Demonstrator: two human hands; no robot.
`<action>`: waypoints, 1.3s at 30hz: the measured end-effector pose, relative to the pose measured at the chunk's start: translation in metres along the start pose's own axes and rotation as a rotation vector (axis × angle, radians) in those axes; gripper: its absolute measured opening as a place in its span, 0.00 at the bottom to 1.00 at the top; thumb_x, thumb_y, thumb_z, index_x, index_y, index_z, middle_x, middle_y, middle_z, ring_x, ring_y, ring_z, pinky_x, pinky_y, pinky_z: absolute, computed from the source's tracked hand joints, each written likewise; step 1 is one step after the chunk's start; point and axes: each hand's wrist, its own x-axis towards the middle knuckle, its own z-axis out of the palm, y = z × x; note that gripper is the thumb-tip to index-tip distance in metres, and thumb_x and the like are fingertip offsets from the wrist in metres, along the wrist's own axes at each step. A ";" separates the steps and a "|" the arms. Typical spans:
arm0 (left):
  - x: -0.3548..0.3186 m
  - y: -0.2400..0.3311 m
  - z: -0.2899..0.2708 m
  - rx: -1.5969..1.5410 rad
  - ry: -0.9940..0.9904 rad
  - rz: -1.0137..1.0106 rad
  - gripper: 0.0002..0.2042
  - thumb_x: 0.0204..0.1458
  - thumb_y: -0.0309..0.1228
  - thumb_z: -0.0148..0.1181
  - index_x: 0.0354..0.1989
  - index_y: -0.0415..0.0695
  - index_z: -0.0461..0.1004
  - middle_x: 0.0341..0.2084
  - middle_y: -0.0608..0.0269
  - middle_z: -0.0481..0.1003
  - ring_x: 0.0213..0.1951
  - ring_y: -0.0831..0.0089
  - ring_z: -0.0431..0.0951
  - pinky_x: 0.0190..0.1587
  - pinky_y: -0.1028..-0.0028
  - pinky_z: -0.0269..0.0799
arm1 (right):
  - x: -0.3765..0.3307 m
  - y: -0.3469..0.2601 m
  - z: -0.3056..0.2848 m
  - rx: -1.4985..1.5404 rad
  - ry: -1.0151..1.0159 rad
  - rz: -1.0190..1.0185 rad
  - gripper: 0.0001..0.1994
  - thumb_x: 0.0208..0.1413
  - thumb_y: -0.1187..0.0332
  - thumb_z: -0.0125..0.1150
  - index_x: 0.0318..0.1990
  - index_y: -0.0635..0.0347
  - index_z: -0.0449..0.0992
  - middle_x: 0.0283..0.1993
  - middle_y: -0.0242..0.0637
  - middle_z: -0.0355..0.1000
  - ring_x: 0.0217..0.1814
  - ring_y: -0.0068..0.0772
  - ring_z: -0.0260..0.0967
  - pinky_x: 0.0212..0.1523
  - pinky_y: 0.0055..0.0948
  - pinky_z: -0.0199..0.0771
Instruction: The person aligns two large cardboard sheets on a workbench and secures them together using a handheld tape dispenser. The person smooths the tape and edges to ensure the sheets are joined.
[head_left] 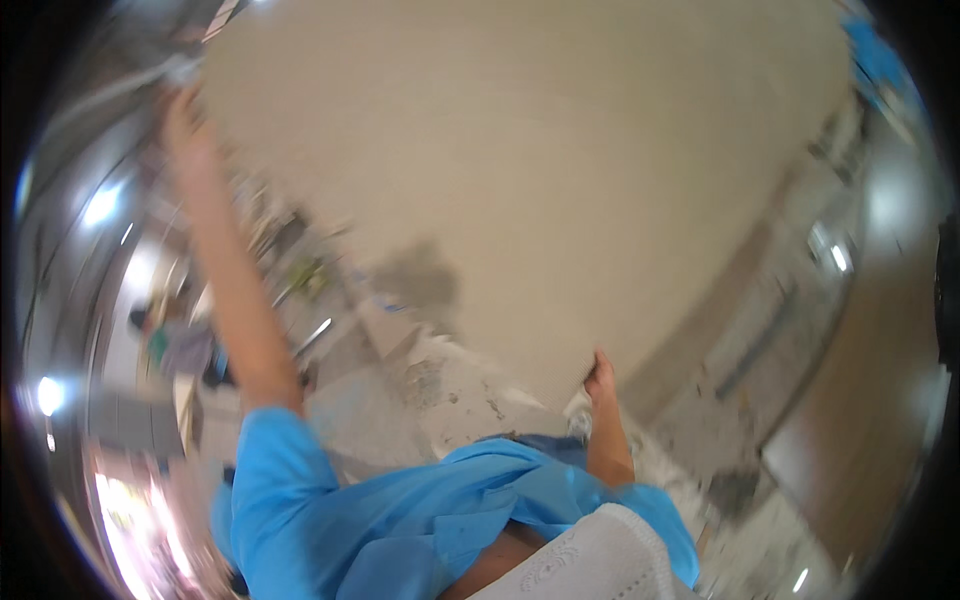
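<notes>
A large, smooth beige board (pixel 500 180) fills most of the view in front of me. My left arm is stretched far out to the upper left, and my left hand (pixel 185 120) is at the board's left edge. Motion blurs its fingers, which look closed on that edge. Close to my body, my right hand (pixel 600 378) grips the board's near edge. Its thumb shows on the near face, while the other fingers are hidden. A dark, soft shadow lies on the board between my arms.
Scattered debris (pixel 290 240) and scraps lie on the floor at left, beyond my forearm. Pale dust marks the floor (pixel 480 400) below the board. A brown panel-like surface (pixel 860 400) stands at right. Blue material (pixel 880 60) shows at the upper right. Bright lamps glare at left.
</notes>
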 end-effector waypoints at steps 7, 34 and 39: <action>-0.072 -0.054 0.078 -0.950 -0.051 -0.997 0.26 0.65 0.40 0.57 0.65 0.35 0.65 0.63 0.50 0.68 0.62 0.58 0.69 0.64 0.59 0.66 | -0.195 -0.090 0.020 -0.081 0.119 -0.378 0.22 0.64 0.62 0.64 0.58 0.67 0.70 0.53 0.43 0.76 0.51 0.35 0.76 0.53 0.36 0.77; -0.485 0.283 0.161 -1.506 -1.108 -1.901 0.20 0.60 0.33 0.63 0.58 0.36 0.71 0.52 0.54 0.77 0.55 0.59 0.77 0.57 0.59 0.74 | -0.389 -0.241 0.055 -0.315 0.467 -0.826 0.20 0.68 0.53 0.54 0.47 0.64 0.76 0.37 0.37 0.78 0.35 0.25 0.76 0.39 0.28 0.78; -0.505 0.312 0.158 -1.478 -1.081 -1.790 0.21 0.59 0.32 0.63 0.58 0.35 0.71 0.55 0.52 0.76 0.56 0.59 0.76 0.58 0.59 0.73 | -0.420 -0.279 -0.067 -0.191 0.706 -0.892 0.28 0.66 0.41 0.51 0.46 0.62 0.75 0.30 0.36 0.75 0.30 0.28 0.75 0.36 0.29 0.79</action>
